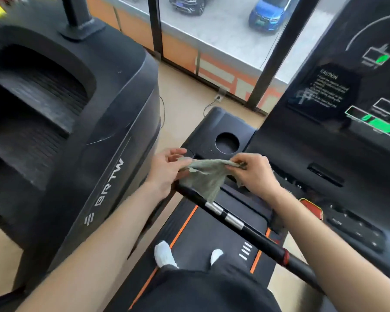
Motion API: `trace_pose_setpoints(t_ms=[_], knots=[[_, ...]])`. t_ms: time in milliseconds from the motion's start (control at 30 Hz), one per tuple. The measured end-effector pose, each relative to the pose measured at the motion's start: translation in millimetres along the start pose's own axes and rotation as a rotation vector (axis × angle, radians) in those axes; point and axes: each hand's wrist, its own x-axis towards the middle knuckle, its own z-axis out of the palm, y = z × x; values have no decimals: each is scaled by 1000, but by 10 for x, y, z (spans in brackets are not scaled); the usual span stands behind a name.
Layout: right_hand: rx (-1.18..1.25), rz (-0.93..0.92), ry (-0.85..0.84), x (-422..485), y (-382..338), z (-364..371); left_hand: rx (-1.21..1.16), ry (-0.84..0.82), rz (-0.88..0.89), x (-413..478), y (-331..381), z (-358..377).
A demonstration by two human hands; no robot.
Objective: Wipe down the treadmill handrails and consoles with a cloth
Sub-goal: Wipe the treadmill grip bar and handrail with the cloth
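From the head view, a grey-green cloth [204,176] is stretched between both hands just above the upper end of the treadmill's black handrail [252,233], and its loose corner hangs down onto the bar. The left hand [167,171] grasps the cloth's left end, and the right hand [254,173] pinches the right end. The cup holder [226,142] lies just beyond. The console [338,140] rises to the right.

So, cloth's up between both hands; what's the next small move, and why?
Probably lower the cloth onto the handrail and wrap it round: the left hand and right hand hold it spread just above the rail's upper end.
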Motion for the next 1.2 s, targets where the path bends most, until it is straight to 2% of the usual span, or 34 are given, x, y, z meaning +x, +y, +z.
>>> trace_pose_setpoints(t_ms=[100,233,300,367,467,500,567,667,733,800,900,1200], knots=[[45,-16,142,227,-207,-183,16,-44,91,246,331,88],[-2,-144,418,407,-306,-289,73,-67,325,450,656,190],[-74,-221,452,430,-215,-182,202,-42,407,532,625,169],[-192,-235,340,389,-28,33,409,1,394,615,431,102],[-387,-121,-78,273,241,392,754,-16,276,702,49,-40],[-453,-96,-152,250,301,480,817,-13,265,711,-34,-78],[-461,-87,-110,276,332,559,825,58,282,707,-104,-150],[-336,-225,54,417,262,614,882,117,266,635,-132,-242],[-332,-334,-13,562,186,704,1043,70,223,586,-177,-258],[-407,-380,-171,751,131,852,1128,47,202,530,-238,-233],[-561,-343,-289,987,163,1077,1172,86,239,499,-390,-196],[-642,-158,-158,1727,394,836,1208,215,321,525,-567,-305]])
